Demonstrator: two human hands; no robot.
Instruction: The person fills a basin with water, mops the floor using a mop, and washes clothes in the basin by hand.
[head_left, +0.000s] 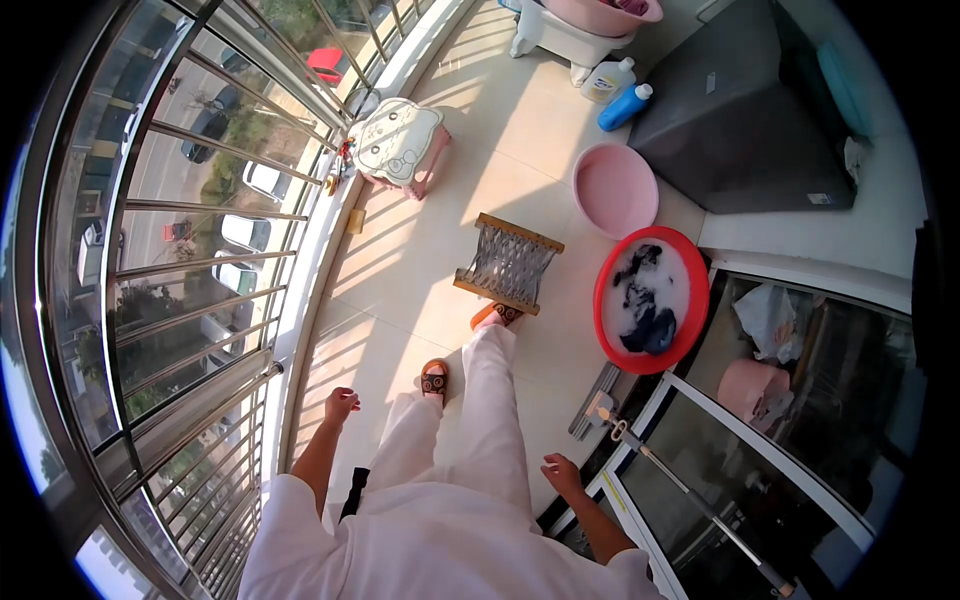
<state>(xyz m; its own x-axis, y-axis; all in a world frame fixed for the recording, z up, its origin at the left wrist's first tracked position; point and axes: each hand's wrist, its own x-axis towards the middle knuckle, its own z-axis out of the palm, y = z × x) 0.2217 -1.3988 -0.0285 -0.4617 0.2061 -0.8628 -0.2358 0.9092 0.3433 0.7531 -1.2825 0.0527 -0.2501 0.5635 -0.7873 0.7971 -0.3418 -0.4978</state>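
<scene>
My left hand (342, 404) hangs beside my left leg with loosely curled fingers, holding nothing. On the other side, my right hand (562, 473) is also free, its fingers slightly bent and apart. In front of my feet stands a small folding stool (512, 265) with wooden bars and a grey woven seat. A red basin (602, 310) to its right holds soapy water and dark cloth. Behind that basin is a pink basin (615, 190). The red basin and a mop (640, 445) leaning along the glass door are nearest my right hand.
A white-and-pink step stool (400, 140) stands by the balcony railing (210, 205) at left. Blue (624, 107) and white (608, 80) bottles stand beside a dark grey covered box (720, 110). A white stand (570, 40) at the back bears another pink basin.
</scene>
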